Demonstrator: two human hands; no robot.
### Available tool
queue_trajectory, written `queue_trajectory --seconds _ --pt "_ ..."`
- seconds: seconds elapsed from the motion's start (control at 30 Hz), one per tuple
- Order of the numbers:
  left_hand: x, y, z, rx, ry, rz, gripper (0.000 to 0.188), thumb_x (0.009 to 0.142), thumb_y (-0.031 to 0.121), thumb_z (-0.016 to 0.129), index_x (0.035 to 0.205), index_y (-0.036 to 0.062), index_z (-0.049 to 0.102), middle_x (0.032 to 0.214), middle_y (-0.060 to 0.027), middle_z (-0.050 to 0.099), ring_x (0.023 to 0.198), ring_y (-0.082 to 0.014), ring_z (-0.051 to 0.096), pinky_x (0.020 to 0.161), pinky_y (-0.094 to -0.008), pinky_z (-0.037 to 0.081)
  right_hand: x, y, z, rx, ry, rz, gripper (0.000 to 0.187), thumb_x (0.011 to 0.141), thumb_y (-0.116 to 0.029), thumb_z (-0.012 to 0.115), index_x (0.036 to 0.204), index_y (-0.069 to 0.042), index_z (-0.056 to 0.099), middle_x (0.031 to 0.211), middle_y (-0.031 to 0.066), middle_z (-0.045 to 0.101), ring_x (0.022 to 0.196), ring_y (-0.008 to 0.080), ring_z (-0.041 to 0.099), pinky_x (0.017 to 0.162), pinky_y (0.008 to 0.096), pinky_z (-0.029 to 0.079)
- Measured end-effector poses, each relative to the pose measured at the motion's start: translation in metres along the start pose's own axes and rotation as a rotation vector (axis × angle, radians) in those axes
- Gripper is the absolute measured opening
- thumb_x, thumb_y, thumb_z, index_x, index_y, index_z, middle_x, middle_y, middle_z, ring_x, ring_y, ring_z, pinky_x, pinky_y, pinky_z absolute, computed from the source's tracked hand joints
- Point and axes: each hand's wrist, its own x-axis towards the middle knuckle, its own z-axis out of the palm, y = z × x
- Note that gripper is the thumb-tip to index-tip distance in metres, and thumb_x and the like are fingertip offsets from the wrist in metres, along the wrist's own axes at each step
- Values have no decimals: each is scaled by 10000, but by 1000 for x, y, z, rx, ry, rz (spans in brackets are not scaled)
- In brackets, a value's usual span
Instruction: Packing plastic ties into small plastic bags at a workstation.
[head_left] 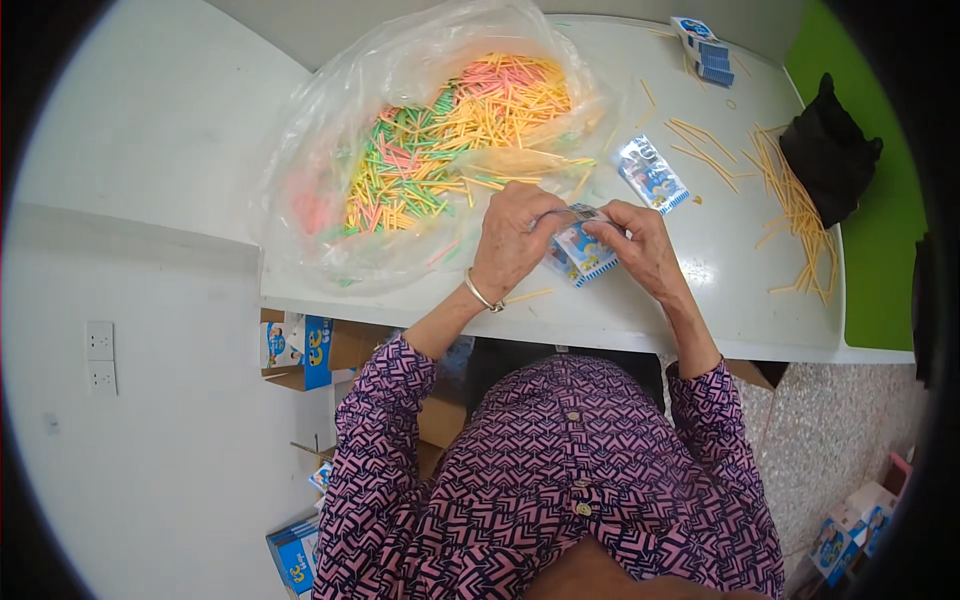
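Observation:
In front of me, near the table's front edge, I hold a small blue-and-white packet [590, 256] with both hands at its upper end. My left hand [513, 240] pinches the left side of its top, thumb and fingers closed. On the right side my right hand [642, 247] grips it the same way, thumb across the front. The fingers partly cover the packet's top, so I cannot tell whether it is unsealed. Another packet of the same look [652, 176] lies flat just beyond my right hand.
A large clear plastic bag [325, 125] lies open at the back left, full of coloured sticks [480, 115]. Loose yellow sticks [790, 185] lie at the right beside a black bag [832, 150]. Stacked packets [704, 52] stand at the back right. Cardboard boxes [318, 350] sit below the table [720, 300].

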Motion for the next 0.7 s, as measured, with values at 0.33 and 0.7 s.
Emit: queue_trajectory --seconds 0.33,0.7 --pt "19 -29 -16 95 -219 -63 149 832 149 592 900 37 662 870 -97 637 801 -258 557 749 -361 427 11 -1 6 -108 46 -146 289 863 -156 603 687 34 474 572 63 383 543 126 358 500 305 300" --pt "156 -116 17 1027 -488 303 372 809 383 569 996 71 645 1085 -122 585 1059 -303 497 906 -474 373 6 12 -2 -120 63 -97 237 857 -137 599 730 48 522 593 80 410 537 156 383 503 308 317"
